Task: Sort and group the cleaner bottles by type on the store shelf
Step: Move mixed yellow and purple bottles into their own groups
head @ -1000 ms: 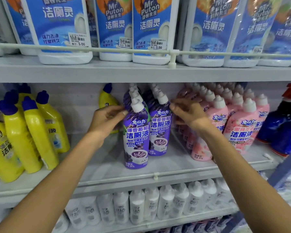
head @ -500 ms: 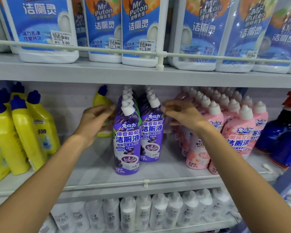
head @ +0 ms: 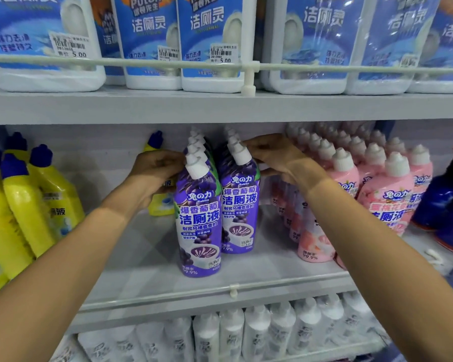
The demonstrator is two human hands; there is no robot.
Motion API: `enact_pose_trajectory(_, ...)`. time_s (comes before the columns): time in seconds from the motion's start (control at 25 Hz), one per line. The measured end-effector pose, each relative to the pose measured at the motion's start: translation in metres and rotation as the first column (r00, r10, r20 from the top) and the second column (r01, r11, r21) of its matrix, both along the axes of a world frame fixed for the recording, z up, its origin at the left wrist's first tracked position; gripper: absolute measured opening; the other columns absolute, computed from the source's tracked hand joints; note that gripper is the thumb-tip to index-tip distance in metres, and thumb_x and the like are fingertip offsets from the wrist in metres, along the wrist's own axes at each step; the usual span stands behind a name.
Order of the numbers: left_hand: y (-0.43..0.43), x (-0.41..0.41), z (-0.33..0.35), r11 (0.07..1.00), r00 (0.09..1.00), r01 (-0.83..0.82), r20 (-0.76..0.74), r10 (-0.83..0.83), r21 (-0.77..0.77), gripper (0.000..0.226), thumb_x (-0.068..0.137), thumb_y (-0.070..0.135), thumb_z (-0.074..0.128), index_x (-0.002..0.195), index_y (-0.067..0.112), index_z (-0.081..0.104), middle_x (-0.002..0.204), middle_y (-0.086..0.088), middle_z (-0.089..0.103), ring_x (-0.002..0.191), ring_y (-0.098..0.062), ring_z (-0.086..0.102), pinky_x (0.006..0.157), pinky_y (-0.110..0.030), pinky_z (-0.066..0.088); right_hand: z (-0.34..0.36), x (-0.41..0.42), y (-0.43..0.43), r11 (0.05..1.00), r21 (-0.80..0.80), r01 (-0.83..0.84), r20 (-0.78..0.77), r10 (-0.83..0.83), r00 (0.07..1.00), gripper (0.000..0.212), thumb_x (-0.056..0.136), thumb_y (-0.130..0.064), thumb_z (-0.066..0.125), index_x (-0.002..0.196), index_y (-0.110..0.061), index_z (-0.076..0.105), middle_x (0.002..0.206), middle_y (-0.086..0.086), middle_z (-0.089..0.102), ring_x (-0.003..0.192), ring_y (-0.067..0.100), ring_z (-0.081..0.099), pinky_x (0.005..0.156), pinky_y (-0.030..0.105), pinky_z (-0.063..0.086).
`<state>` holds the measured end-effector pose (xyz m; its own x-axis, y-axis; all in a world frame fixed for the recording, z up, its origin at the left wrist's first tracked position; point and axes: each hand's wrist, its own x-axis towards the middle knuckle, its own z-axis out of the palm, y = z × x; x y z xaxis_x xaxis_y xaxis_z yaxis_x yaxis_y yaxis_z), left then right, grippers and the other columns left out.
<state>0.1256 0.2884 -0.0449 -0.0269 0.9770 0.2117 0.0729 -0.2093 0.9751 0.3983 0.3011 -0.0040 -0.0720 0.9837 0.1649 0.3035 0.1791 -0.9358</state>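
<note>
Centrally, two rows of purple bottles (head: 199,226), left hand (head: 152,171) touching one, right hand (head: 275,158) the other, either grip's closure unclear.

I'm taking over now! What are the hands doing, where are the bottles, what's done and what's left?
Left hand: rests against the left purple row, holds nothing.
Right hand: touches the right purple row near the caps, holds nothing.
Bottles: purple rows stand side by side mid-shelf; pink bottles to their right, yellow bottles far left.
Done: purple and pink look grouped.
Left: one stray yellow bottle stands behind the left hand, apart from its group; probably move it over.
</note>
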Motion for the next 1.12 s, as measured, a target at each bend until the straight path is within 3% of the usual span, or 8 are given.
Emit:
enact_pose_trajectory(0.08,0.001,-0.001,0.003,1.0,0.999,0.031,-0.035,-0.031,-0.001,0.014,0.092,0.011,0.071,0.084,0.022,0.075,0.071,0.007,0.073,0.059,-0.007,0.067,0.051,-0.023,0.056,0.001,0.002,0.001,0.999,-0.024,-0.027,-0.005,0.027,1.0,0.035,0.092,-0.034,0.074,0.119,-0.011,0.073,0.118,0.014,0.075,0.097,0.016,0.068,0.089,0.047,0.061)
enact_pose_trajectory(0.2,0.003,0.005,0.016,0.997,0.998,-0.055,-0.008,0.055,0.057,0.01,0.091,0.013,0.072,0.086,0.021,0.077,0.079,-0.003,0.073,0.066,-0.018,0.066,0.061,-0.027,0.058,0.005,0.004,0.007,0.995,-0.09,-0.044,-0.008,0.043,0.999,0.054,0.085,-0.048,0.077,0.121,-0.009,0.07,0.113,0.007,0.077,0.1,0.018,0.073,0.09,0.048,0.061)
enact_pose_trajectory(0.36,0.014,0.016,0.039,0.993,0.997,-0.075,-0.006,0.076,0.088,0.017,0.095,0.02,0.069,0.109,0.011,0.074,0.096,-0.016,0.069,0.079,-0.026,0.061,0.075,-0.039,0.049,0.012,0.0,0.027,0.998,-0.039,0.042,-0.002,-0.042,0.999,0.038,0.086,-0.049,0.076,0.109,-0.019,0.072,0.107,-0.001,0.078,0.105,0.019,0.072,0.086,0.043,0.061)
enact_pose_trajectory(0.52,0.023,0.016,0.046,0.999,0.998,-0.027,-0.059,0.025,-0.032,0.034,0.095,0.027,0.069,0.118,0.001,0.07,0.097,-0.016,0.068,0.078,-0.026,0.06,0.077,-0.039,0.053,0.012,-0.009,0.041,0.997,-0.08,0.022,0.079,-0.016,0.997,0.034,0.087,-0.053,0.074,0.098,-0.021,0.072,0.09,-0.006,0.074,0.082,0.009,0.067,0.07,0.027,0.052)
enact_pose_trajectory(0.72,0.036,0.02,0.047,0.995,0.994,-0.079,-0.075,0.075,-0.055,0.038,0.088,0.032,0.078,0.109,0.001,0.072,0.089,-0.017,0.068,0.078,-0.029,0.062,0.072,-0.039,0.055,0.007,-0.005,0.053,0.999,-0.052,0.0,0.063,0.003,0.998,0.03,0.087,-0.048,0.075,0.087,-0.019,0.071,0.08,-0.002,0.071,0.066,0.011,0.061,0.061,0.025,0.044)
enact_pose_trajectory(0.88,0.045,0.019,0.044,0.991,0.984,-0.116,-0.145,0.106,-0.063,0.034,0.085,0.035,0.081,0.095,0.003,0.074,0.082,-0.013,0.069,0.068,-0.026,0.065,0.07,-0.038,0.056,0.007,-0.003,0.057,0.999,-0.042,-0.017,0.095,0.021,0.995,0.032,0.086,-0.051,0.076,0.086,-0.019,0.073,0.066,-0.01,0.071,0.053,0.003,0.063,0.052,0.02,0.05)
enact_pose_trajectory(1.0,0.05,0.013,0.049,0.99,0.984,-0.112,-0.15,0.099,-0.086,0.031,0.083,0.041,0.081,0.085,0.011,0.073,0.068,-0.007,0.069,0.048,-0.018,0.061,0.062,-0.032,0.057,0.014,0.003,0.064,0.999,-0.043,-0.03,0.078,0.033,0.996,0.035,0.082,-0.049,0.081,0.093,-0.016,0.075,0.072,-0.007,0.075,0.064,0.006,0.071,0.06,0.03,0.059)
enact_pose_trajectory(1.12,0.066,0.009,0.052,0.987,0.985,-0.156,-0.086,0.152,-0.049,0.029,0.083,0.04,0.079,0.089,0.012,0.074,0.074,-0.007,0.068,0.055,-0.02,0.056,0.051,-0.024,0.047,0.021,0.003,0.08,0.999,-0.018,0.036,-0.029,-0.036,0.999,0.03,0.084,-0.044,0.08,0.102,-0.021,0.07,0.094,-0.004,0.075,0.091,0.013,0.071,0.07,0.038,0.063)
